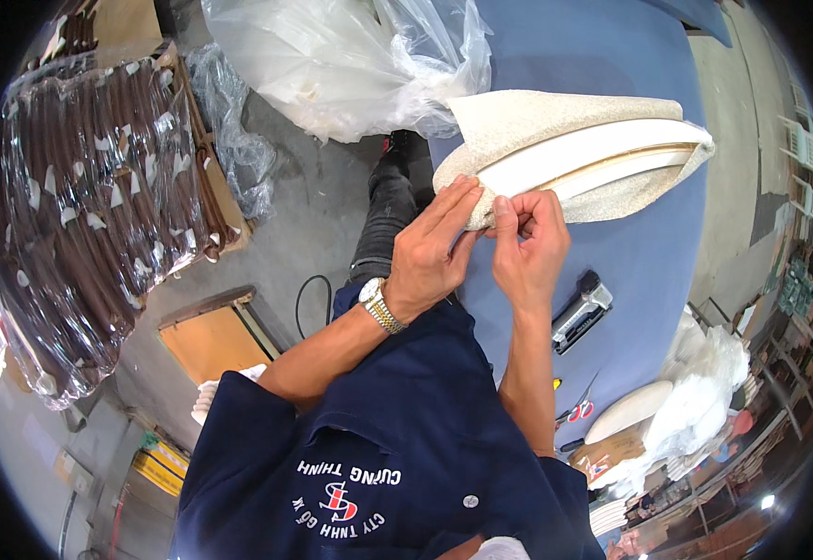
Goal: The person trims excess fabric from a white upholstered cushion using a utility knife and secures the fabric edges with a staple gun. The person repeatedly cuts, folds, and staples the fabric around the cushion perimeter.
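Nubbly cream fabric partly wraps a long, curved white panel. The right hand pinches its end; the left hand lies there, its grip unclear.

Fingers hide part of the cream fabric; the top edge crops plastic sheeting.

Fabric beyond staple gun

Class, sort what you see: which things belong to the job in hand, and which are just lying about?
In the job:
cream fabric, touched by left hand and right hand
curved white piece against it
perhaps the stapler-like tool nearby

Apparently lying about:
plastic-wrapped brown bundle
loose plastic sheeting
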The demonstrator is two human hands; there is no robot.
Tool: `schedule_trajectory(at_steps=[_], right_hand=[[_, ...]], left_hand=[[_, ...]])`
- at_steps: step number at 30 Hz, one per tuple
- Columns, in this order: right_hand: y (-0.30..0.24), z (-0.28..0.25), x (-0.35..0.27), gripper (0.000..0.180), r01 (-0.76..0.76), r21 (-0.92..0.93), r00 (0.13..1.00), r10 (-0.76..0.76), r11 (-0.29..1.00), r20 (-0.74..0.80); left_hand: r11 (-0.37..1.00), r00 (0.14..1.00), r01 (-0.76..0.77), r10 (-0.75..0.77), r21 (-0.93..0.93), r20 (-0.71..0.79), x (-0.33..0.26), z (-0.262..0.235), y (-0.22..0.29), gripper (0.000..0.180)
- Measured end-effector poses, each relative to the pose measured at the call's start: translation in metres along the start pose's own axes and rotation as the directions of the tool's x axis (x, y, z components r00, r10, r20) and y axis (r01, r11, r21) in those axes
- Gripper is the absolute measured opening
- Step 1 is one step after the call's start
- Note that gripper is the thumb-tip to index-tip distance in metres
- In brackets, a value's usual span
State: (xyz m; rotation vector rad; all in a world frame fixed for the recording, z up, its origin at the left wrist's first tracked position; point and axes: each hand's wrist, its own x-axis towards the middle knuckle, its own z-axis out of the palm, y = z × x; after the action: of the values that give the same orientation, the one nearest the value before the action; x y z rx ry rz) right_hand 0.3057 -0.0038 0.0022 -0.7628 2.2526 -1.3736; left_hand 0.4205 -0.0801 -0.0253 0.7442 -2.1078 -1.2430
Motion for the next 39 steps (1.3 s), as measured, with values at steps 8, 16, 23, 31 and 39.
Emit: schedule_trajectory(at_steps=[8,16,23,31,39], right_hand=[[-0.006,0.004,0.034,0.019,0.091,-0.096,0.995,-0.087,0.991,0.049],[-0.010,0.022,0.040,0.020,0.024,0.000,0.996,-0.024,1.000,0.088],[-0.007,0.023,0.040,0.020,0.009,-0.019,0.996,-0.007,1.000,0.093],[-0.010,0.025,0.038,0.020,-0.005,0.045,0.996,0.001,0.999,0.094],[0.004,0.019,0.034,0.019,0.085,-0.016,0.995,-0.084,0.996,0.047]], left_hand=[[0.998,0.979,0.000,-0.014,0.070,0.205,0.044,-0.015,0.008,0.063],[0.874,0.916,0.390,-0.401,-0.290,0.022,-0.029,-0.007,-0.053,0.072],[0.920,0.968,0.203,-0.240,-0.335,-0.075,-0.004,0.006,-0.042,0.064],[0.949,0.991,0.132,-0.123,-0.287,0.050,0.021,-0.020,-0.040,0.058],[0.992,0.992,-0.045,0.058,-0.118,0.110,0.046,-0.029,-0.028,0.048]])
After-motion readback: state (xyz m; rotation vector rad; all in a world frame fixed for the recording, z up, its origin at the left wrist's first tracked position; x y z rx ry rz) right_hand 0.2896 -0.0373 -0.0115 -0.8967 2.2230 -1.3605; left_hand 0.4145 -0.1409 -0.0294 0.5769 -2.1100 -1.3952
